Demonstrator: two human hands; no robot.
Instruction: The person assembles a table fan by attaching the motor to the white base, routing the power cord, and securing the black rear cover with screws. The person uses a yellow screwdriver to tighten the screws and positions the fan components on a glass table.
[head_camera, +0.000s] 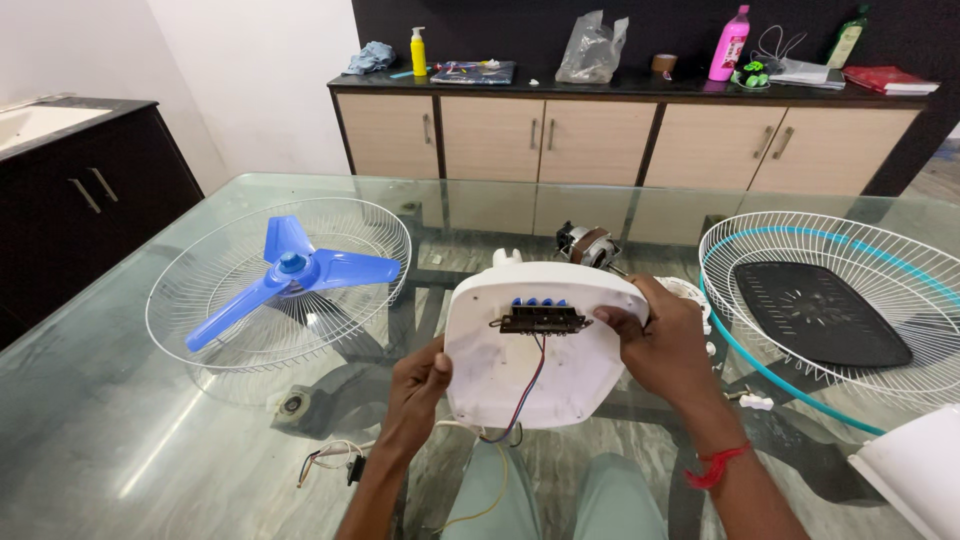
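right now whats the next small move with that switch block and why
Probably press the black switch block flat with the right hand. It sits in the white base cover, wires hanging loose, while the left hand steadies the cover's edge.

The fan housing (540, 350) between the hands was white, with a black switch block (541, 319) topped by blue buttons (539, 301) and trailing red, blue and black wires (530, 390). On the greenish glass table (130, 430) a bright blue fan blade (290, 272) lay in a white wire grille (200, 330), and a second white grille (850, 250) had a teal rim band and a black centre plate (820, 312). A red thread (717, 464) circled the right wrist; behind, beige cabinets (600, 140) carried a yellow bottle (418, 52) and a pink one (731, 45).
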